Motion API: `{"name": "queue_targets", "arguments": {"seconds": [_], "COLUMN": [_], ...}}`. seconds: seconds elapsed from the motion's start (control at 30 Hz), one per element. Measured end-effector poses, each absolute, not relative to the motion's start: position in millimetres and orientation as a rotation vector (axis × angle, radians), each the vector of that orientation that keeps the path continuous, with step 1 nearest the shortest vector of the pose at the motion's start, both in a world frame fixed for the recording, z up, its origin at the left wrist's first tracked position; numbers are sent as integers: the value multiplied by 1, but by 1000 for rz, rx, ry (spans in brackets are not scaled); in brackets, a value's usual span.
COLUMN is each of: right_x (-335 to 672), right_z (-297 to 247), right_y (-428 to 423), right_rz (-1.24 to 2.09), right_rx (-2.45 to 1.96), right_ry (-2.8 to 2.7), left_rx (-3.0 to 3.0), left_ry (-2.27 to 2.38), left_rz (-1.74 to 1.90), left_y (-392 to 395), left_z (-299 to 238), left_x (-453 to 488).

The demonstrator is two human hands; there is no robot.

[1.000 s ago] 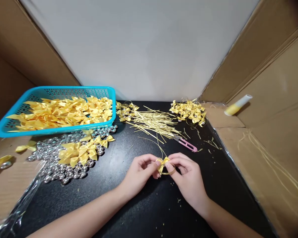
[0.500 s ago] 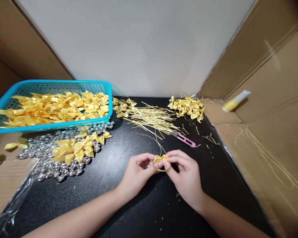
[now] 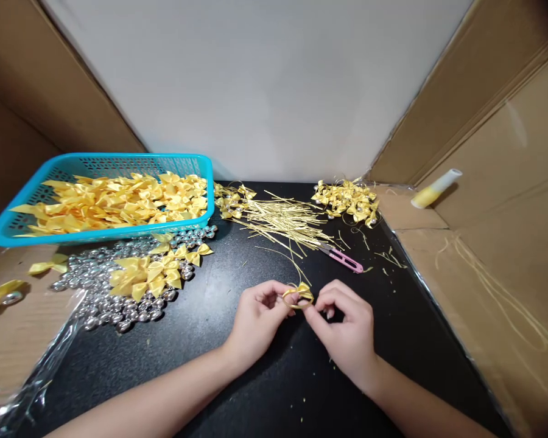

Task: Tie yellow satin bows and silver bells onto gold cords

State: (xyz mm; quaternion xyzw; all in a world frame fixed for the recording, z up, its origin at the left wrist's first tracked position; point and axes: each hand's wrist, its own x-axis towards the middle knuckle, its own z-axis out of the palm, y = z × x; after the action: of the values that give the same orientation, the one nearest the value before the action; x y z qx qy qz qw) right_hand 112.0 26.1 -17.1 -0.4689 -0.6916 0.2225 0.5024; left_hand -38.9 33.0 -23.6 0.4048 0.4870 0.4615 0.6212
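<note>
Both hands meet over the black table (image 3: 237,377) near its middle. My left hand (image 3: 258,319) pinches a small yellow satin bow (image 3: 300,293) with a loop of gold cord under it. My right hand (image 3: 347,328) is closed in a pinch on the gold cord (image 3: 293,302) at the bow's right side. A loose cord end (image 3: 295,267) runs up and away from the bow.
A blue basket (image 3: 9,234) of yellow bows stands back left. Silver beads (image 3: 95,304) with several bows (image 3: 153,271) lie in front of it. Gold cord pieces (image 3: 283,219), pink snips (image 3: 342,258), a heap of tied bows (image 3: 349,201) and a yellow-white tube (image 3: 436,188) lie behind. Cardboard walls stand on both sides.
The cord loop under the bow has shrunk and drawn tight. My right fingers have curled in more closely beside the bow.
</note>
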Motion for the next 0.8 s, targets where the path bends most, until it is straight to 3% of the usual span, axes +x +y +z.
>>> {"name": "queue_targets", "arguments": {"seconds": [0.2, 0.4, 0.8], "right_x": [110, 114, 114], "right_z": [-22, -18, -6], "right_y": [16, 21, 25], "right_rz": [358, 343, 1294], "right_rx": [-1060, -1263, -1309], "right_ry": [-1951, -1937, -1466], "left_rx": [1081, 1649, 1689], "left_ry": [1221, 1279, 1301], "left_rz": [1088, 1069, 1017], "left_y": [30, 23, 22], "left_z": [-25, -21, -16], "left_x": [-39, -42, -40]}}
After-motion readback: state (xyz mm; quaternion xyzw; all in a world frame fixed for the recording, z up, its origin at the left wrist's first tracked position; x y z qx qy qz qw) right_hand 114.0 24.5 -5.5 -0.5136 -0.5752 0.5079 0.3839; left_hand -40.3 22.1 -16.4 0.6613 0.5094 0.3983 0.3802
